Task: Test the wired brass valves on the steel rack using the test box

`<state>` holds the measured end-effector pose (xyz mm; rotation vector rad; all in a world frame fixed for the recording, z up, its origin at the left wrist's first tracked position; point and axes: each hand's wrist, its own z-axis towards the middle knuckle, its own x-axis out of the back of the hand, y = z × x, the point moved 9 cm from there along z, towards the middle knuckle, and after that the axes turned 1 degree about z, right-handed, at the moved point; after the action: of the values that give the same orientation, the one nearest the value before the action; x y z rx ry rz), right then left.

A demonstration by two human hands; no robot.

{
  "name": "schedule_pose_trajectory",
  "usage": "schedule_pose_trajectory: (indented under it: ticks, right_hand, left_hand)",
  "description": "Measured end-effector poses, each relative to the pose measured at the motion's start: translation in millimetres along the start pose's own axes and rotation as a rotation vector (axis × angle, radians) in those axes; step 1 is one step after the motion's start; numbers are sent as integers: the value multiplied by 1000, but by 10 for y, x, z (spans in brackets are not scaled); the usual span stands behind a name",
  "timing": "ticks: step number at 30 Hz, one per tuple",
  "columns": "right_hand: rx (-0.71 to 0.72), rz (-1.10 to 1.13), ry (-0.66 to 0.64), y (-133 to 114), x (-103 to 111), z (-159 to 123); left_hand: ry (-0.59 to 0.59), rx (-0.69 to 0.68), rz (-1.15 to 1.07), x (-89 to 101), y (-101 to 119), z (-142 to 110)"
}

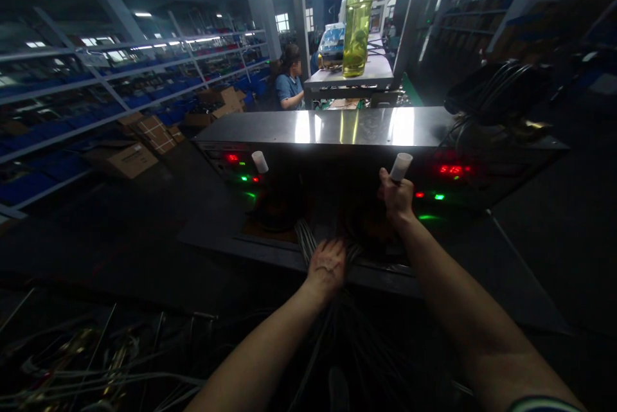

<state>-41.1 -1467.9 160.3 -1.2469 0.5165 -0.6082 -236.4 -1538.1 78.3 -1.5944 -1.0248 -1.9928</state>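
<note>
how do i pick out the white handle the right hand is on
Find the long metal machine housing across the middle, with glowing red digits on its front. Two white cylindrical handles stand before it; look at the right handle, nearer the readout "515". The right hand is wrapped around it, while the left handle stands untouched.
</note>
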Motion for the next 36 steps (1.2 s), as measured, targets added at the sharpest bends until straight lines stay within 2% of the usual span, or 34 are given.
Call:
schedule_pose_trajectory:
  ticks: [2,4,6,8,11,14,18,20,24,27,29,31,33,36]
  right_hand:
    - [-11,4,40,-8,51,-12]
    - [-18,9,55,-22,76,-41]
    - [-15,-2,50,-25,64,-59]
    - [-5,-12,41,-13,25,-51]
    - [-10,-11,-29,26,-75,-18]
    - [-32,-6,-104,61,-121,-18]
    - [-48,-43,-81,99,-21,-33]
    - [-51,-90,-64,92,31,-62]
    - [-10,-172,16,-71,254,-337]
    - [46,-200,163,-198,692,-908]
    - [5,-234,200,-126,1025,-1524]
    - [-168,-319,160,122,1295,-2334]
    - [-428,-425,128,440,1506,-3300]
    - [-713,-479,186,698,1706,-4690]
  left_hand:
    - [2,65,2,29,-116,65]
    - [45,70,-22,34,-140,75]
    - [64,-22,-57,-50,-47,47]
    - [25,-120,-61,-208,56,-2]
    - [-29,-173,7,-344,97,-71]
    - [-37,-132,98,-276,34,-97]
    - [-59,-106,153,-190,33,-114]
    - [-4,-112,166,-130,94,-165]
    - [282,-141,149,143,270,-460]
    - [384,-276,65,287,476,-771]
    - [412,-385,-28,357,631,-994]
    - [423,-499,-145,389,793,-1231]
    - [393,-626,-283,323,948,-1462]
    - [229,-812,-480,-55,1149,-1775]
